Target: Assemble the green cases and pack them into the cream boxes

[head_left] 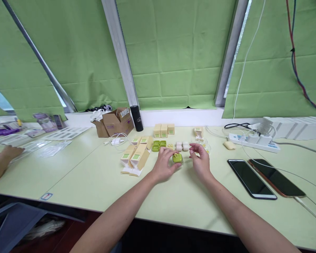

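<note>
My left hand (165, 165) is closed around a small rounded green case (177, 158), with a loop-like piece on its top. To its right, my right hand (201, 161) has its fingers half curled and apart, with nothing visible between them. Beyond my hands stand several green square cups (158, 145), small yellow pieces (170, 146) and white rounded blocks (182, 146). Partly hidden behind my right hand lies a clear round dish (206, 146). Cream boxes with green labels (137, 154) are grouped left of my left hand.
Upright cream boxes (164, 130) line the back, near a black bottle (136, 118) and an open cardboard box (116, 123). On the right are two phones (251, 178), cables and a power strip (254, 142). Another person's hand (12, 153) rests at the far left.
</note>
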